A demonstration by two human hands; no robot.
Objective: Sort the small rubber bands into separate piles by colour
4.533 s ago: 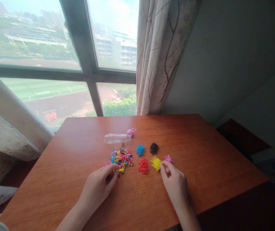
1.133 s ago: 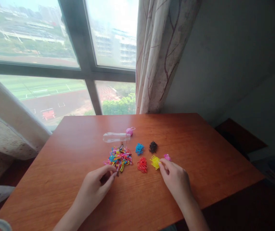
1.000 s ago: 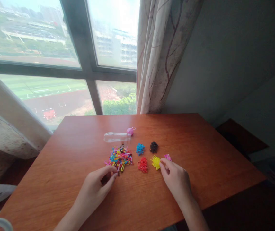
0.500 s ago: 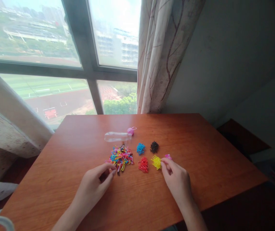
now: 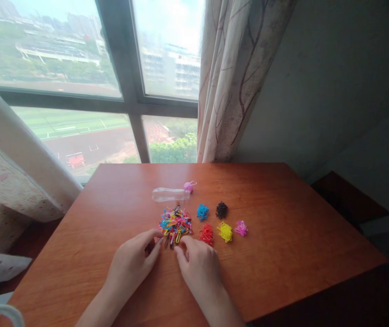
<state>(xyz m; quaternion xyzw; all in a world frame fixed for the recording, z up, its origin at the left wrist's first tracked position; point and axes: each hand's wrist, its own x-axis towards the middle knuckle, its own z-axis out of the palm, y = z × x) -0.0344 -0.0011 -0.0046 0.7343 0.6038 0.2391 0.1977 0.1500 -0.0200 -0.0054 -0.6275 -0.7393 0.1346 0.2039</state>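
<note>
Left hand (image 5: 131,256): fingers curled, thumb and forefinger brought close together at the near left edge of the mixed pile (image 5: 176,223); I cannot tell from my distant view whether a piece sits between them.

Right hand (image 5: 201,261): thumb and forefinger bent towards the same pile's near right edge; I cannot make out whether they grip anything.

Mixed pile: small looped plastic pieces in several colours, on the wooden table (image 5: 266,268), just beyond both hands.

Single-colour heaps, to the right of it: blue heap (image 5: 202,212) and black heap (image 5: 221,210) farther off; red heap (image 5: 206,233), yellow heap (image 5: 225,231) and pink heap (image 5: 241,228) nearer, red just beside the right hand.

Clear bottle (image 5: 170,195): on its side beyond the mixed pile, pink cap (image 5: 188,187) by its mouth.
</note>
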